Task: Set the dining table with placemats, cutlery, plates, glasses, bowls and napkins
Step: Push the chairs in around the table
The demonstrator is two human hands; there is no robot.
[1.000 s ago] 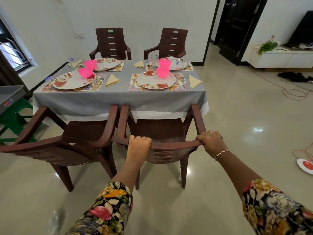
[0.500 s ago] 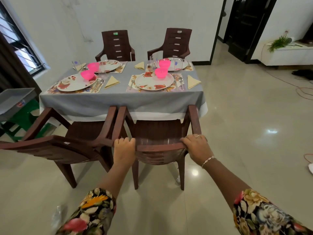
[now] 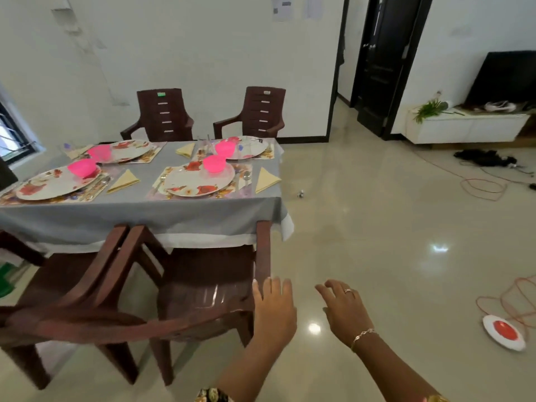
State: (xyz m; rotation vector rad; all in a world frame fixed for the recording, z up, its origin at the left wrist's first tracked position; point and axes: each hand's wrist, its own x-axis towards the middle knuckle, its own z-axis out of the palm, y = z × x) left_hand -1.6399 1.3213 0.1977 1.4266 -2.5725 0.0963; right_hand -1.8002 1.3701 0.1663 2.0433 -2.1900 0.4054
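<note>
Both of your hands hang loose in front of you, each grip released with fingers spread: your left hand [image 3: 274, 309] sits just beside the right corner of the nearest brown chair [image 3: 203, 291], whether it touches the backrest you cannot tell, and your right hand [image 3: 343, 310] floats over bare floor [image 3: 377, 227], well clear of the chair. That chair is pushed in against the near edge of the desk [image 3: 139, 219], with a second brown chair [image 3: 58, 300] just beside it on the left. On the grey cloth, four places are laid. Nearest you on the right, a floral plate [image 3: 191, 181] rests on a placemat [image 3: 162, 192] with a pink bowl [image 3: 214, 163] on it, a spoon [image 3: 246, 177] alongside and a folded yellow napkin [image 3: 266, 179] by the desk's right edge. To its left lies another plate [image 3: 46, 185] with a pink bowl [image 3: 83, 167] and napkin [image 3: 124, 181]. Two more settings sit at the far side, facing two brown chairs [image 3: 165, 114] against the wall
</note>
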